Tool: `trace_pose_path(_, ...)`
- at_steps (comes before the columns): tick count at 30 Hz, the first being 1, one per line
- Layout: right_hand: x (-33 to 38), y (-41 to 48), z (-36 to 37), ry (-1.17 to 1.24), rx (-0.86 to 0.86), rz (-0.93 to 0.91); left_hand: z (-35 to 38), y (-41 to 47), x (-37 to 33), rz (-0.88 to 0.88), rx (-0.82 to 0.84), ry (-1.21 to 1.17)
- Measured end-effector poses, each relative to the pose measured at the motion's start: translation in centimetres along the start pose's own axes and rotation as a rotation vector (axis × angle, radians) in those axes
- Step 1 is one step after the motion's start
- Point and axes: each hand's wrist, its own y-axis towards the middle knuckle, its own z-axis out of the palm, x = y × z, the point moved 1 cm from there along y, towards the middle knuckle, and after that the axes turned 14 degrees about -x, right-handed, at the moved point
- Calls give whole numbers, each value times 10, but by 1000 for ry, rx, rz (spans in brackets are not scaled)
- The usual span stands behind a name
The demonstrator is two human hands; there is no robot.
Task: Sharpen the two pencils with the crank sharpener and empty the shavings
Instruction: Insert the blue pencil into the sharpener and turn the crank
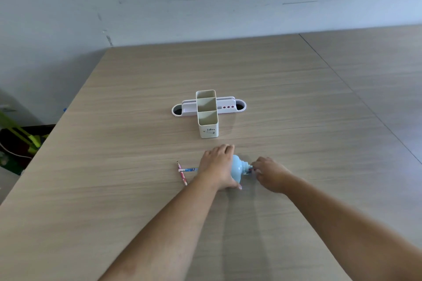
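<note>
Blue sharpener sat under your left hand, fingers wrapped round it; your right hand pinched its crank. One pencil stuck out left, another lay across it. Loosen that hold and the sharpener could skid along the bench.

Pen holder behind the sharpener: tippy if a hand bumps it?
Probably somewhat. The pen holder stands tall and narrow, and its three compartments look empty, so likely light. The low white tray crossing behind it may brace it, though I cannot tell if they are joined.
</note>
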Motion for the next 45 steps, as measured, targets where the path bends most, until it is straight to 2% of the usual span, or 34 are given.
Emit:
trace_pose_path(6,3,-20,17,63,-19,-95,13,3,-7,-127,-44,-1)
trace_pose_path(10,10,-21,-25,71,52,-182,14,2,-8,-102,-52,8)
trace_pose_path(13,12,14,-50,48,-86,-195,14,2,-7,-67,-33,21)
trace_pose_path(17,9,40,-17,-142,-162,-97,14,2,-7,-102,-25,-15)
trace_pose_path(19,5,23,7,-171,-99,-62,13,2,-8,-127,-30,-17)
trace_pose_path(21,3,-5,13,-132,5,-102,13,1,-9,-135,-26,-15)
trace_pose_path(23,5,-20,-8,-80,119,-181,12,1,-9,-121,-27,-10)
trace_pose_path(24,6,-17,-23,-77,121,-217,12,1,-9,-108,-27,-5)
trace_pose_path(27,10,19,-57,-120,-55,-234,11,0,-7,-76,-18,24)
trace_pose_path(30,12,44,-36,-215,-130,-155,12,0,-7,-100,-15,20)
trace_pose_path(32,8,33,-7,-231,-73,-112,13,0,-8,-131,-17,11)
trace_pose_path(34,8,5,6,-181,55,-122,14,1,-9,-143,-18,14)
trace_pose_path(37,15,-10,-34,-69,282,-206,14,0,-9,-137,-27,24)
trace_pose_path(38,18,-1,-52,-60,274,-226,14,0,-9,-126,-36,33)
trace_pose_path(41,17,39,-68,-57,95,-174,13,-1,-9,-120,-36,39)
trace_pose_path(43,13,49,-44,-88,-18,-54,13,-1,-8,-129,-24,25)
trace_pose_path(45,11,35,-8,-165,-27,-20,12,0,-9,-143,-23,4)
